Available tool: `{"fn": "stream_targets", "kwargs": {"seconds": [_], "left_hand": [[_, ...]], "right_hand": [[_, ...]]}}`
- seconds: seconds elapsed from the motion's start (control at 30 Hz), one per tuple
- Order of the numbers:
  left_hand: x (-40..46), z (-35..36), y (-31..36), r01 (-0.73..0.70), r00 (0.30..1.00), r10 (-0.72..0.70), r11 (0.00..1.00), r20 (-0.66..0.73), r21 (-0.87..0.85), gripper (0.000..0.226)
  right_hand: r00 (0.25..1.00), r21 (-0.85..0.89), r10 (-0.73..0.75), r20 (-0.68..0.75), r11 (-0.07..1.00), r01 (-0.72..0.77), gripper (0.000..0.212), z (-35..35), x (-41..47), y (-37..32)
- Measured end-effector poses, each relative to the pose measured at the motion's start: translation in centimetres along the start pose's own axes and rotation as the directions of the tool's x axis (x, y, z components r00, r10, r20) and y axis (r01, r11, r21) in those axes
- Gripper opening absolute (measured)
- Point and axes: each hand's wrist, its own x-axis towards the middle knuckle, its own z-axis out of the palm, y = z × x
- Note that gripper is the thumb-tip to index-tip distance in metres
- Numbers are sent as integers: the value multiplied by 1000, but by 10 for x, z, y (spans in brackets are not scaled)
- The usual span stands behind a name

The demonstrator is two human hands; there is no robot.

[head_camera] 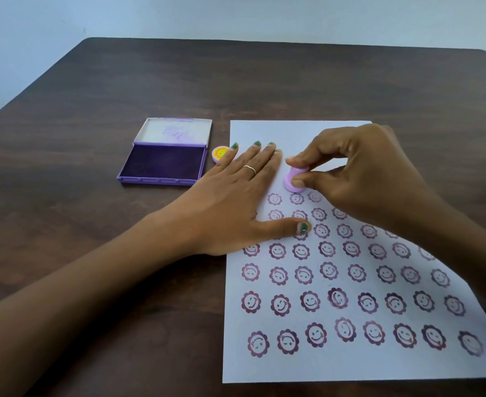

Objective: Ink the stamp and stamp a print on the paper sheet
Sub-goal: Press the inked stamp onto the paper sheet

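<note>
A white paper sheet (307, 368) lies on the table, covered with several rows of purple smiley-flower prints. My right hand (359, 176) pinches a small lilac stamp (290, 181) between thumb and fingers, its base down on the paper just above the top row of prints. My left hand (236, 202) lies flat with spread fingers on the sheet's left edge, beside the stamp. An open purple ink pad (164, 163) sits to the left of the paper, its lid (176, 131) folded back.
A small round yellow and pink cap (218, 153) lies between the ink pad and the paper, by my left fingertips. The dark wooden table (92, 253) ends at a pale wall behind.
</note>
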Motion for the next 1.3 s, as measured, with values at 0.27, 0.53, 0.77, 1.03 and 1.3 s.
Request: {"fn": "stream_targets", "kwargs": {"seconds": [0.27, 0.53, 0.77, 1.03, 1.3], "left_hand": [[0, 0, 0, 4, 1000, -4, 1000, 2, 6, 105], [0, 0, 1, 7, 1000, -7, 1000, 2, 0, 105], [0, 0, 0, 4, 1000, -4, 1000, 0, 1, 105], [0, 0, 0, -4, 1000, 5, 1000, -9, 12, 105], [-1, 1, 0, -24, 999, 26, 999, -47, 43, 105]], "right_hand": [[1000, 20, 6, -1, 1000, -6, 20, -2, 1, 0], [1000, 33, 13, 2, 999, -14, 19, -2, 2, 2], [1000, 46, -11, -15, 999, 12, 18, 1, -2, 4], [982, 222, -40, -186, 972, 82, 20, -12, 2, 12], [939, 736, 276, -204, 676, -39, 21, -11, 6, 28]]}}
